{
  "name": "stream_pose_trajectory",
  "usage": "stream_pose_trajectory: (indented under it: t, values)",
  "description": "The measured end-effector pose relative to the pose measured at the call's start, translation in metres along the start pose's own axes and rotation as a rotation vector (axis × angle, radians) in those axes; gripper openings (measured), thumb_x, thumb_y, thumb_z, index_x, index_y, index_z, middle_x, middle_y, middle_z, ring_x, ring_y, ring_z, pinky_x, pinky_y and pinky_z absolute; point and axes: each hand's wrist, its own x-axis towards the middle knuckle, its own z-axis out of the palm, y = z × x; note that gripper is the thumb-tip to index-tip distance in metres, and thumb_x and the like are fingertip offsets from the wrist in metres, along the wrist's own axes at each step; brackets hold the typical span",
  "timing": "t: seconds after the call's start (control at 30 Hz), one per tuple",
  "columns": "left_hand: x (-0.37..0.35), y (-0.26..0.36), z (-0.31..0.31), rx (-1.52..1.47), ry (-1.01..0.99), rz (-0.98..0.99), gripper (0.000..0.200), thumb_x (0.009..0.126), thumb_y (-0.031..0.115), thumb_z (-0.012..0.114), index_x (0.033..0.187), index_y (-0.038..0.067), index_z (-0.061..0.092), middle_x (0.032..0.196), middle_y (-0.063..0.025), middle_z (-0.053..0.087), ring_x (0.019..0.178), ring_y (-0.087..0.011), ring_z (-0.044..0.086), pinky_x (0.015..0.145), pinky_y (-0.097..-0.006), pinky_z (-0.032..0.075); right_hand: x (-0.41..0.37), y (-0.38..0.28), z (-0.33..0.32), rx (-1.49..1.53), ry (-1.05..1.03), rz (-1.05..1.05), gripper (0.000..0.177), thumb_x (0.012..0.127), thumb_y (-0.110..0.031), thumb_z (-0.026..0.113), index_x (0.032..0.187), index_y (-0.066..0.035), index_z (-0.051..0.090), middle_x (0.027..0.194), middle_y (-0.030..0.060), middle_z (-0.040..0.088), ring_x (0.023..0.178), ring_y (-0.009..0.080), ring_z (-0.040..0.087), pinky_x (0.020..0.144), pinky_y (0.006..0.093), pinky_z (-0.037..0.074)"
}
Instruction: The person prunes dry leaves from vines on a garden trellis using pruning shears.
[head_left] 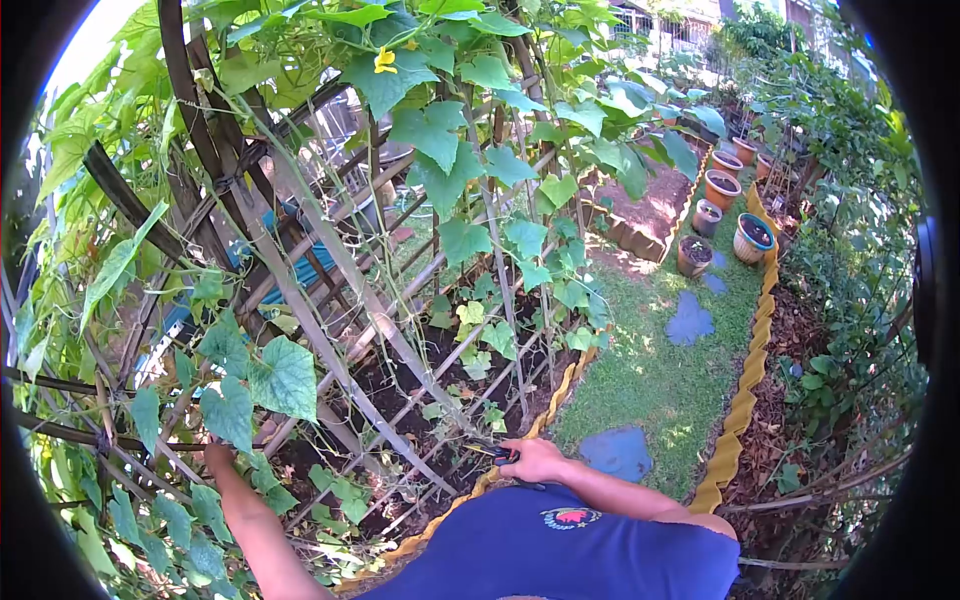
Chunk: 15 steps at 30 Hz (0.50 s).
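Observation:
My right hand is closed around the dark handles of pruning shears, in front of my body near the lower part of the lattice trellis. The shears point left toward the slats; whether their blades are apart is too small to make out. Low on the left, my left hand reaches in among the vine's leaves and the slats. Leaves and wood hide its fingers. Broad green vine leaves hang just above that hand, and a yellow flower shows higher up.
Wavy yellow edging borders a grass path with blue stepping stones. Several pots line the path farther off. Dense shrubs grow on the right. Blue objects show behind the trellis.

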Motion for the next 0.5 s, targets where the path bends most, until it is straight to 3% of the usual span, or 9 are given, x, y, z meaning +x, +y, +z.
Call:
stream_pose_trajectory:
  t: [0.07, 0.13, 0.17, 0.4, 0.43, 0.5]
  values:
    - [0.006, -0.004, -0.001, -0.055, -0.036, -0.041, 0.027, 0.074, 0.014, 0.074, 0.094, -0.004, 0.071, 0.103, -0.0246, 0.069, 0.098, -0.0368, 0.068, 0.084, -0.0435, 0.055, 0.003, 0.000, 0.001, -0.003, -0.029, 0.015, 0.076, 0.071, -0.051, 0.068, 0.138, -0.018, 0.056, 0.116, 0.0126, 0.070, 0.106, 0.0320, 0.066, 0.096, 0.0394, 0.050]
    - [0.017, -0.009, 0.001, -0.113, -0.101, -0.089, 0.024, 0.074, 0.014, 0.073, 0.088, -0.005, 0.071, 0.099, -0.0251, 0.070, 0.095, -0.0366, 0.069, 0.083, -0.0427, 0.055, 0.006, 0.002, 0.005, 0.011, -0.006, -0.007, 0.071, 0.071, -0.050, 0.070, 0.134, -0.017, 0.060, 0.114, 0.0132, 0.070, 0.106, 0.0322, 0.067, 0.095, 0.0405, 0.050]
    - [0.046, -0.025, 0.019, 0.146, -0.260, 0.104, 0.023, 0.075, 0.017, 0.072, 0.085, -0.004, 0.070, 0.095, -0.0235, 0.071, 0.094, -0.0370, 0.069, 0.082, -0.0432, 0.056, 0.007, 0.003, 0.006, 0.019, 0.008, -0.017, 0.069, 0.072, -0.049, 0.071, 0.131, -0.016, 0.061, 0.113, 0.0135, 0.070, 0.105, 0.0323, 0.067, 0.095, 0.0411, 0.051]
    - [0.024, -0.004, -0.011, 0.235, -0.123, 0.226, 0.026, 0.078, 0.023, 0.071, 0.090, 0.000, 0.070, 0.095, -0.0224, 0.071, 0.094, -0.0376, 0.069, 0.084, -0.0448, 0.054, 0.013, 0.010, 0.005, 0.068, -0.038, -0.033, 0.072, 0.071, -0.050, 0.070, 0.133, -0.015, 0.060, 0.116, 0.0133, 0.069, 0.107, 0.0321, 0.066, 0.096, 0.0399, 0.050]
    - [0.021, 0.000, -0.011, -0.029, -0.047, 0.052, 0.030, 0.082, 0.028, 0.067, 0.101, 0.005, 0.070, 0.102, -0.0232, 0.070, 0.097, -0.0383, 0.068, 0.085, -0.0474, 0.052, 0.014, 0.013, 0.005, 0.069, -0.035, -0.033, 0.072, 0.070, -0.050, 0.070, 0.133, -0.015, 0.060, 0.116, 0.0129, 0.069, 0.107, 0.0320, 0.066, 0.096, 0.0400, 0.050]
    - [0.021, 0.004, -0.013, -0.085, 0.024, 0.116, 0.033, 0.084, 0.030, 0.065, 0.106, 0.005, 0.069, 0.105, -0.0254, 0.068, 0.100, -0.0391, 0.067, 0.084, -0.0480, 0.052, 0.013, 0.016, 0.003, 0.075, -0.027, -0.032, 0.072, 0.070, -0.050, 0.070, 0.132, -0.015, 0.060, 0.116, 0.0122, 0.070, 0.106, 0.0317, 0.066, 0.095, 0.0401, 0.050]
